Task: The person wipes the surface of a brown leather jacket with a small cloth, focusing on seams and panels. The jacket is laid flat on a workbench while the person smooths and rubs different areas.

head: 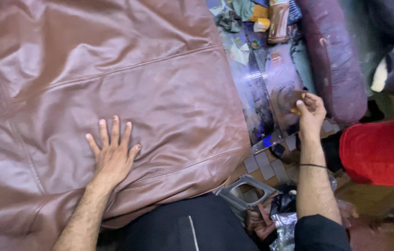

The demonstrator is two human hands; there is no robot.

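The left hand (112, 155) lay flat, fingers spread, on the brown leather sheet (113, 83) that covered most of the floor. Off the sheet's right edge, the right hand (310, 111) pinched a small brown pad (296, 99) against a smeared glass panel (266, 88).

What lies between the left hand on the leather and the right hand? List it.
In the head view, from the left hand rightward: creased brown leather, then a glossy stained board, where the right hand pinches a small brown-yellow piece.
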